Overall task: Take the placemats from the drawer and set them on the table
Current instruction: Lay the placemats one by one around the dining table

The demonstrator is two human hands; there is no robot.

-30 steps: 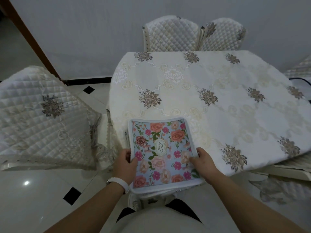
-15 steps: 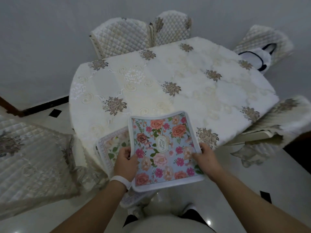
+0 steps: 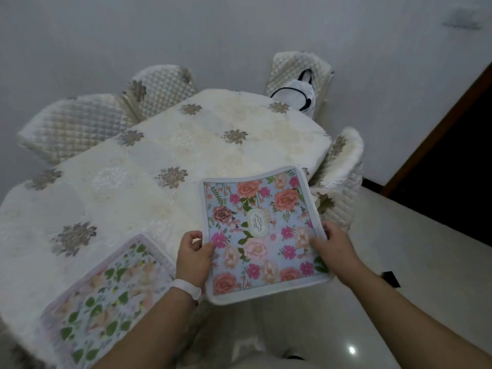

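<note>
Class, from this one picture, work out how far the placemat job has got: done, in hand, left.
Done: one green-leaf placemat lies flat on the table near its edge. In hand: the left hand and right hand grip the blue rose placemat by its sides, over the table's edge. Left: setting it down; whether more remain cannot be told.

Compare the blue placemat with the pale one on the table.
The blue placemat is gripped at its sides by the left hand and right hand; the pale placemat lies on the table. The blue placemat shows pink and orange roses, the pale placemat green leaves. Both are floral.
</note>
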